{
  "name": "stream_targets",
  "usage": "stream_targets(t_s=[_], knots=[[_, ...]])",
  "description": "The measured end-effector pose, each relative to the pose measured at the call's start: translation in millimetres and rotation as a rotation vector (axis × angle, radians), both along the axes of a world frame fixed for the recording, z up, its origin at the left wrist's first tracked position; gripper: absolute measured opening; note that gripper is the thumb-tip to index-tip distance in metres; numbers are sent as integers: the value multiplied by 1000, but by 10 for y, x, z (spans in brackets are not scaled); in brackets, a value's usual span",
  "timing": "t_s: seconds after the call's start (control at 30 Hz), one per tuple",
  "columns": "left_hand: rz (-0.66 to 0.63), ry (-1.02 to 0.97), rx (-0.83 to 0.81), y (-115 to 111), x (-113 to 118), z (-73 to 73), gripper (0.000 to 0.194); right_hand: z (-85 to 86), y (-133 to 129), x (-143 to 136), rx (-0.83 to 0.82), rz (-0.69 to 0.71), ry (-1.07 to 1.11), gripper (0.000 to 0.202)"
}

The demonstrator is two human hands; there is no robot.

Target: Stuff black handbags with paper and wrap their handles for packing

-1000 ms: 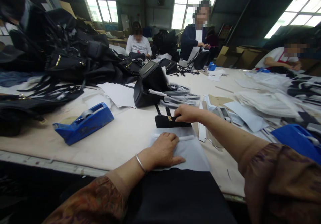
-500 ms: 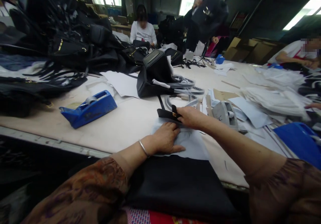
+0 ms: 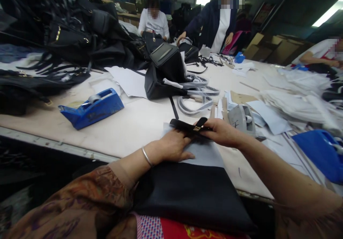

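Note:
A black bag (image 3: 187,192) lies flat across my lap and the table edge, with a pale grey-white sheet (image 3: 205,153) over its far end. My left hand (image 3: 174,147) rests on that sheet with fingers stretched out and thumb apart; its fingertips pass under a black strap. Between the thumb and fingers of my right hand (image 3: 221,132) is the black strap (image 3: 182,125), which carries a small gold buckle (image 3: 197,128). The strap is raised at the far end of the sheet, and its join to the bag is hidden.
A blue tape dispenser (image 3: 93,106) stands on the left, a grey one (image 3: 242,119) and another blue one (image 3: 320,153) on the right. Ahead sits a black handbag (image 3: 164,71) with wrapped handles. Black bags (image 3: 72,42) are heaped at the left. Several people work around the table.
My right hand has shifted slightly right with the strap, whose buckle end is now tilted up. My left fingertips have slid under it. A standing person across the table has lowered a black bag.

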State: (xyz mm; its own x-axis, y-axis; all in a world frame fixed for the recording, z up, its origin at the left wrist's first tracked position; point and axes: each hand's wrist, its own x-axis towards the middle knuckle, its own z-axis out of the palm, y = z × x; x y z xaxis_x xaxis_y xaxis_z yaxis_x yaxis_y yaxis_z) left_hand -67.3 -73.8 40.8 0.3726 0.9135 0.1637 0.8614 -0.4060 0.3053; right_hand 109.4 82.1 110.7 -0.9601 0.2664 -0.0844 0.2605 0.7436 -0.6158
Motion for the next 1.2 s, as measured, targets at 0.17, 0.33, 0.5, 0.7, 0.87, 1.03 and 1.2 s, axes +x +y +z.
stream_targets(t_s=[0.17, 0.33, 0.5, 0.7, 0.87, 1.03, 1.2], knots=[[-9, -73, -99, -136, -54, 127, 62, 93, -107, -25, 40, 102, -80, 35], [16, -143, -138, -406, -147, 241, 47, 42, -233, -4, 127, 65, -128, 29], [367, -397, -122, -739, -144, 189, 35, -25, -337, -11, 191, 33, -185, 24], [1004, -804, -529, -924, -106, 11, 70, -45, -696, -75, 433, 26, -245, 31], [961, -1194, -721, -932, -134, -77, 56, -68, -867, -53, 485, 15, -284, 36], [876, -1597, -861, -903, -105, -89, 54, -104, -732, -6, 184, -117, -205, 39], [626, -1929, -982, -876, -91, -27, 46, -138, -726, 0, 25, -159, -230, 40]])
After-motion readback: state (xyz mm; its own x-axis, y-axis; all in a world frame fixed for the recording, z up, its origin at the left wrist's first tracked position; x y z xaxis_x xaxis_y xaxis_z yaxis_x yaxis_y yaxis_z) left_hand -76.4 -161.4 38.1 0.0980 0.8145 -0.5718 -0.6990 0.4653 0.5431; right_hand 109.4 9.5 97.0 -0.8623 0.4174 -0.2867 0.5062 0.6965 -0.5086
